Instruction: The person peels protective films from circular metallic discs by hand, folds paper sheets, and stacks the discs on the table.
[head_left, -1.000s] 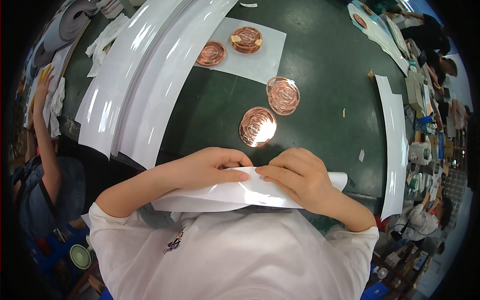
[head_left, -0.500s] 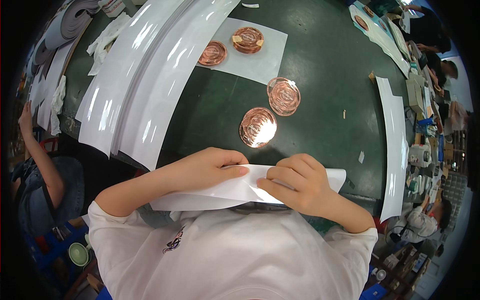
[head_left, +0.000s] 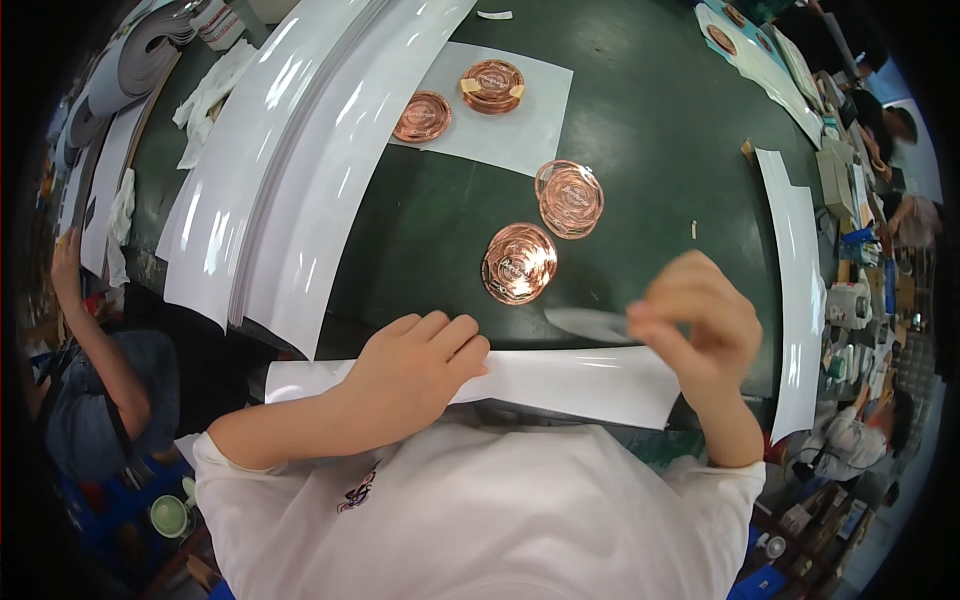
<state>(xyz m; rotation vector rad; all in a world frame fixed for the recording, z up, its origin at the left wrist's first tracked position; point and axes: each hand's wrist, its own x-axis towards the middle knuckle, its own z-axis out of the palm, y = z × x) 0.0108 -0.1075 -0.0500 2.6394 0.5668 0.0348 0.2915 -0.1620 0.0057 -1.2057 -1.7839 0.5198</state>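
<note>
A strip of glossy white sheet (head_left: pixel 560 380) lies along the near table edge, in front of my body. My left hand (head_left: pixel 415 362) is closed over it, knuckles up and fingers bent together; its underside is hidden. Above the strip's right part, my raised right hand (head_left: pixel 705 325) pinches a thin, pale, rounded piece (head_left: pixel 590 323), smeared by motion, so its kind is unclear. Just beyond lies a pile of copper-coloured round discs (head_left: pixel 519 264), with a second, uneven pile (head_left: pixel 570 200) behind it.
Large glossy white sheets (head_left: pixel 290 200) curve over the table's left side. Farther back, a white sheet (head_left: pixel 545 110) bears a taped disc stack (head_left: pixel 492 87) and another stack (head_left: pixel 422 117). A narrow white sheet (head_left: pixel 797 300) lines the right edge. Other people are at both sides.
My right hand has left the white sheet and moved right, now holding a thin pale piece. My left hand has shifted left and nearer, and the sheet lies flatter.
</note>
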